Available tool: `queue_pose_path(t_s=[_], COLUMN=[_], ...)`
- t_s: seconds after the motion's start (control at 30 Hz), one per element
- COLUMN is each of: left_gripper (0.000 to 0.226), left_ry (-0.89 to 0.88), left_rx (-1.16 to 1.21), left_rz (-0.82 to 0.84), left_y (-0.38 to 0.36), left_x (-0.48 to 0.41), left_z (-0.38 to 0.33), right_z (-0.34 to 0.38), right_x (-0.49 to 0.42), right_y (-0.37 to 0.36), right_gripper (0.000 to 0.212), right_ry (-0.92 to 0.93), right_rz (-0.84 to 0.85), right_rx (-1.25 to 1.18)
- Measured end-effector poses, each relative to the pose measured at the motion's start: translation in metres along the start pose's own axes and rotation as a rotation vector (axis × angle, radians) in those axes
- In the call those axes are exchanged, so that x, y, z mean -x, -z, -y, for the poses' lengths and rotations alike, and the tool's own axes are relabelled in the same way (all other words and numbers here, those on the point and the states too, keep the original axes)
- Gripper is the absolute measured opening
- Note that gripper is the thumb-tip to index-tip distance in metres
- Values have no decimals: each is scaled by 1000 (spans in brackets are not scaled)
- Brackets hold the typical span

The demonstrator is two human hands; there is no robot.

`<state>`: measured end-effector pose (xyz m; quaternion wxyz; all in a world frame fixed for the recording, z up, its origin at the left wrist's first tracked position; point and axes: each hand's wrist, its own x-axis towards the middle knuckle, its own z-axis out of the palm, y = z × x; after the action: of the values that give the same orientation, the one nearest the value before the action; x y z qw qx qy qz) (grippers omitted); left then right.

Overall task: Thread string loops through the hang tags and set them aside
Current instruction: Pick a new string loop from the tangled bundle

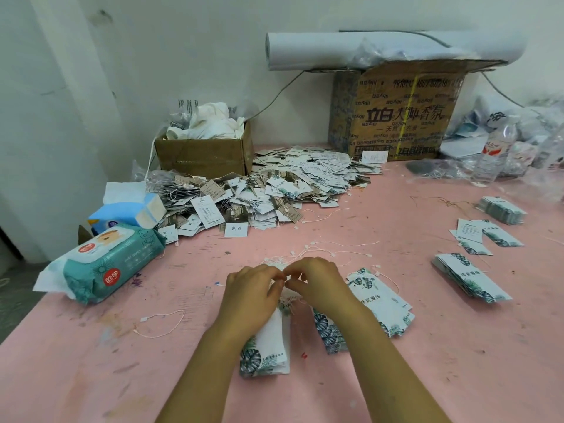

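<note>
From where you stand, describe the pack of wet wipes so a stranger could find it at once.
Start at the pink table and go to its left edge. The pack of wet wipes lies there, teal with a red logo, unlike the blue tissue pack behind it.

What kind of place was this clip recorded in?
Likely a small garment-tag finishing workroom: a heap of strung hang tags on a stained pink table, cardboard boxes behind it, and loose string loops.
</note>
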<state>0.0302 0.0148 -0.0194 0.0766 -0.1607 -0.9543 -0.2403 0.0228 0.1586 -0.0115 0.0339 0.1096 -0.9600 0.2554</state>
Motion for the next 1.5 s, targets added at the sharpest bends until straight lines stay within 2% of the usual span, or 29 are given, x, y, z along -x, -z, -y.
queue_pose_path(t_s=[0.3,0.53,0.77,0.87,0.97,1.07,1.27,1.37,1.5], left_gripper=[21,18,19,15,14,14,12,10,10], left_ry=[-75,-37,-37,-60,-78,-96,-86,-83,-103], left_rx=[150,107,142,209,276,295,384,422,431], left_rz=[-175,-223,-234,-253,-256,-255,-291,-309,-313], left_y=[3,1,-1,0,1,2,2,-1,-3], left_x=[7,6,2,4,9,13,18,21,23], left_z=[-7,-3,-9,-12,-13,-13,-5,-2,0], right_z=[0,0,3,1,-2,-4,-18,-28,-41], right_x=[3,10,12,14,16,18,21,24,26], right_y=[-2,3,6,5,6,6,15,18,16], right_gripper=[13,4,9,9,15,23,23,21,16], right_ry=[52,98,98,57,-36,-85,-168,-205,-245], right_rz=[-141,-290,-348,-345,-369,-411,-530,-541,-483], right_rx=[-87,-196,-329,-345,-465,-536,-650,-621,-381])
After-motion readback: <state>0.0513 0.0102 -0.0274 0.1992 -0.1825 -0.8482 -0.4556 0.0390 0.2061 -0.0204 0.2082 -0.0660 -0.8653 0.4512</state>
